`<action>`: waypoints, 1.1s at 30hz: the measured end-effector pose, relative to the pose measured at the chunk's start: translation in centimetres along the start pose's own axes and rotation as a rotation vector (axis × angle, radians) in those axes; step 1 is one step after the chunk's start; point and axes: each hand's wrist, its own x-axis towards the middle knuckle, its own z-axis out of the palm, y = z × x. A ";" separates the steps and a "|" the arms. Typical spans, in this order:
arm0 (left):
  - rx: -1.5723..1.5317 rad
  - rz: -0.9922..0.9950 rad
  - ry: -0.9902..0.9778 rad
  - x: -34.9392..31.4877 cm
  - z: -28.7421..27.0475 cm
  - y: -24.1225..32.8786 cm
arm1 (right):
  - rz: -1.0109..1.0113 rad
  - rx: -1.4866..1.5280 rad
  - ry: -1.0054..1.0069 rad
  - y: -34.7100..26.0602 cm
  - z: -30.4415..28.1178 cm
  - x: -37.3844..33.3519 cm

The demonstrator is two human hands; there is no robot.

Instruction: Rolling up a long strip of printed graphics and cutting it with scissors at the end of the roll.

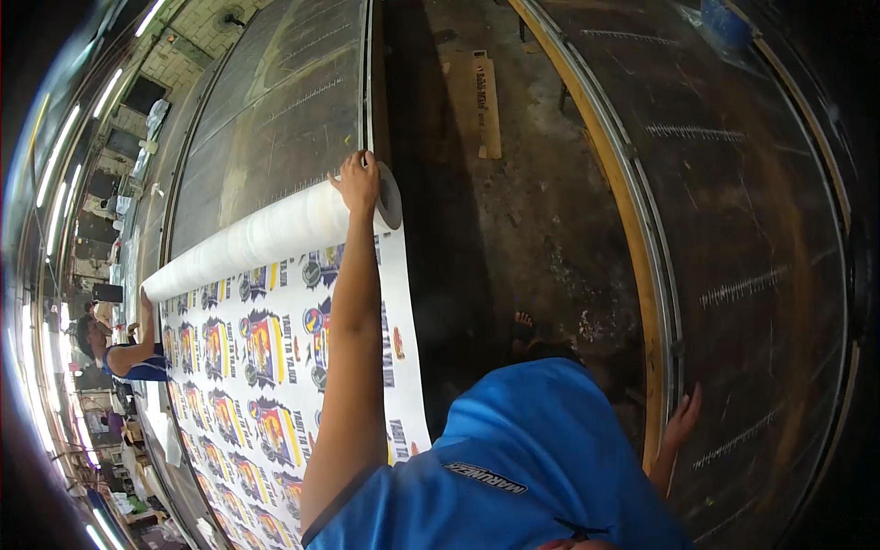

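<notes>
A thick white roll of printed sheet (266, 225) lies across the long dark table on the left; whether it is cloth or paper I cannot tell. From it the flat sheet (412, 367) stretches back toward me, covered in repeated purple, yellow and red emblems. My left hand (357, 181) grips the roll's near end, fingers bent over its top beside the open core. My right hand (683, 417) rests on the edge of the right-hand table, fingers stretched out, holding nothing. At the roll's far end, another person (137, 357) in a dark blue sleeveless top has a hand on it.
The dark left table (302, 101) runs on beyond the roll, with a metal rail (367, 82) along its edge. A concrete aisle holds a flattened cardboard strip (486, 105). The right table (733, 211) has a wooden and metal edge. A blue container (726, 26) sits at far right.
</notes>
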 end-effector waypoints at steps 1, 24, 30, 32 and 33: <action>-0.010 0.042 0.047 1.3 0.8 0.3 | 0.120 0.055 0.033 -0.1 0.4 1.1; -0.036 -0.088 -0.082 51.5 20.3 1.8 | -0.381 -0.147 -0.232 -51.7 40.5 82.1; 0.025 0.153 0.118 51.2 27.5 1.3 | 0.040 -0.266 -0.260 -50.5 46.2 87.7; 0.018 0.119 0.082 50.9 29.7 1.4 | -0.029 -0.622 -0.090 -49.3 48.2 84.7; 0.002 0.077 0.049 51.3 31.0 1.7 | -0.066 -0.591 -0.021 -49.1 48.2 84.5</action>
